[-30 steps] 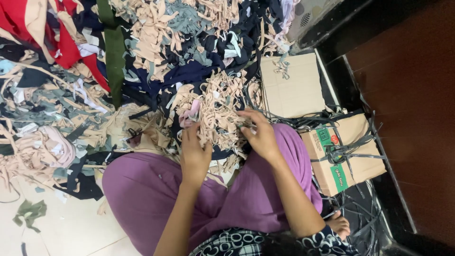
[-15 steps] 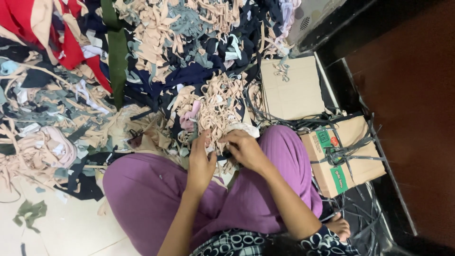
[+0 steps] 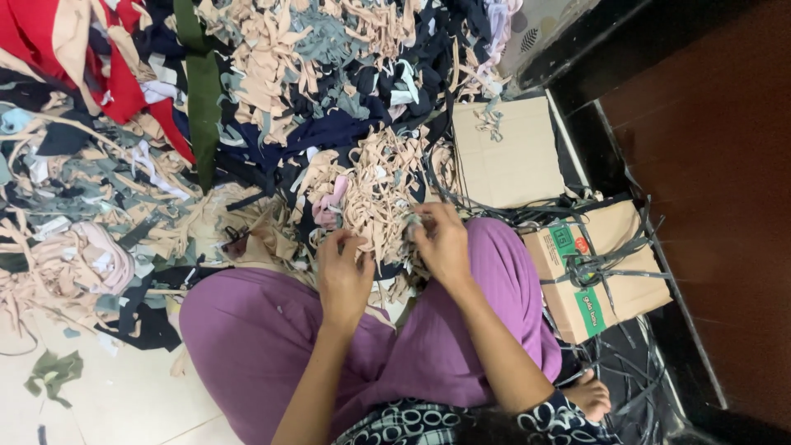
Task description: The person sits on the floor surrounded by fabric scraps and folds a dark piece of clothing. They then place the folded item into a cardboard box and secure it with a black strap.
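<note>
Head view looks down on a huge heap of fabric scraps (image 3: 247, 107) spread over the floor, with two cardboard boxes (image 3: 511, 152) on its right. Nearer, a beige tangle of strips (image 3: 375, 198) lies against the purple-clad knees. Since a second ago both hands have dropped lower and closer: the left hand (image 3: 344, 276) now curls over strips, the right hand (image 3: 441, 243) pinches a small greyish scrap (image 3: 409, 224).

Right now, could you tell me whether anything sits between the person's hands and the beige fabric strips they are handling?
Nothing visible does. The left hand and right hand are already in among the beige fabric strips, touching them directly above the purple-clad lap.
</note>
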